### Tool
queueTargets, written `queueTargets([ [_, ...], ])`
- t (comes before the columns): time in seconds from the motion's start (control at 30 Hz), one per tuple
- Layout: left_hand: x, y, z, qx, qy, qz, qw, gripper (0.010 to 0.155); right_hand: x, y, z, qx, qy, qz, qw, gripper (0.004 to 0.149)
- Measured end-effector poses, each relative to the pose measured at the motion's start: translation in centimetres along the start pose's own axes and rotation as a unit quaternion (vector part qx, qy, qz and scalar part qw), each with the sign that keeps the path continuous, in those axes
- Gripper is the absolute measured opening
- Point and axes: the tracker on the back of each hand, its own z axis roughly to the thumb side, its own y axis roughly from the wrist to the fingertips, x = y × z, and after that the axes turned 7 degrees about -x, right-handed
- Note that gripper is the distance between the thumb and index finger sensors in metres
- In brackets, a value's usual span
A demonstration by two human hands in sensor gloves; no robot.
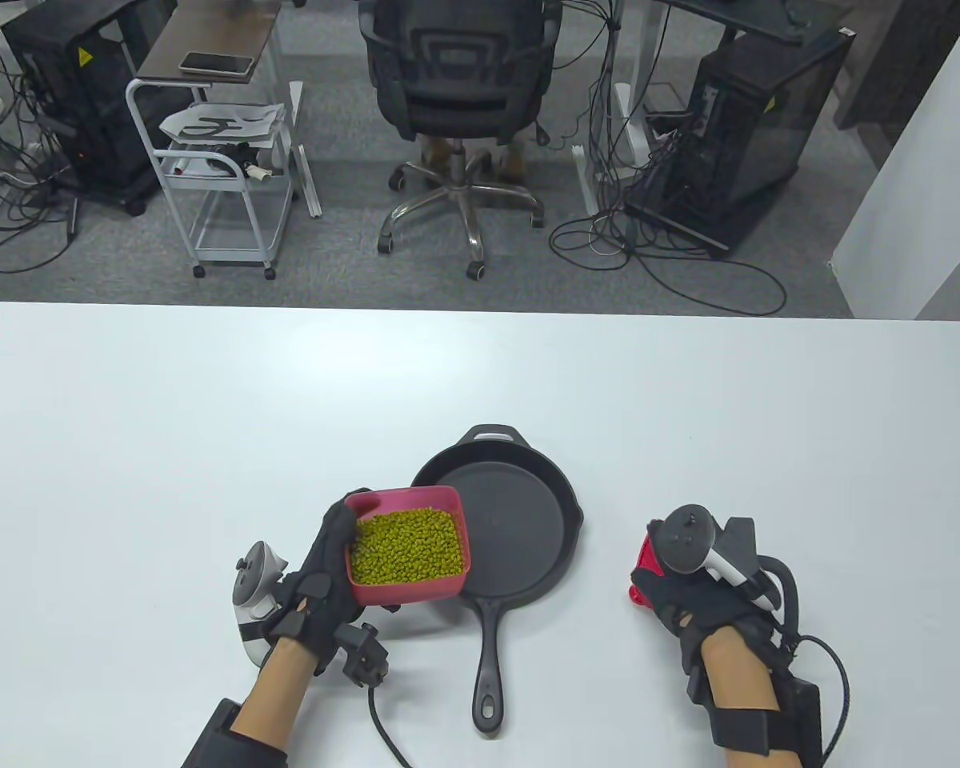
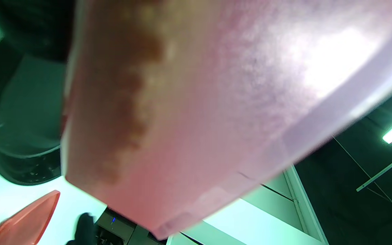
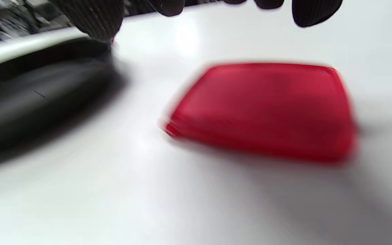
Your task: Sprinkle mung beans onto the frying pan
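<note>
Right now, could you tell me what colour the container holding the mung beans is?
Pink container, clearest in the table view.

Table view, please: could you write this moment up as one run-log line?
left hand: holds pink container of mung beans at frying pan | pan: no beans visible | right hand: over red lid on table

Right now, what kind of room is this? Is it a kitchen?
Probably not a kitchen, despite the frying pan. It looks like an office or lab: a swivel chair, computer towers with tangled cables, and a white table.
</note>
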Motion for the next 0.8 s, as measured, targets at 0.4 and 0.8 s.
queueTargets([
  [0.4,0.0,0.4,-0.1,-0.005,0.027,0.004,1.000,0.078,4.4,-5.3,18.6,0.281,0.031,-0.067,0.957,0.057],
  [0.8,0.3,0.6,-0.3,0.013,0.048,0.011,0.999,0.078,-0.7,-2.6,24.0,0.234,-0.044,0.040,0.970,0.061],
])
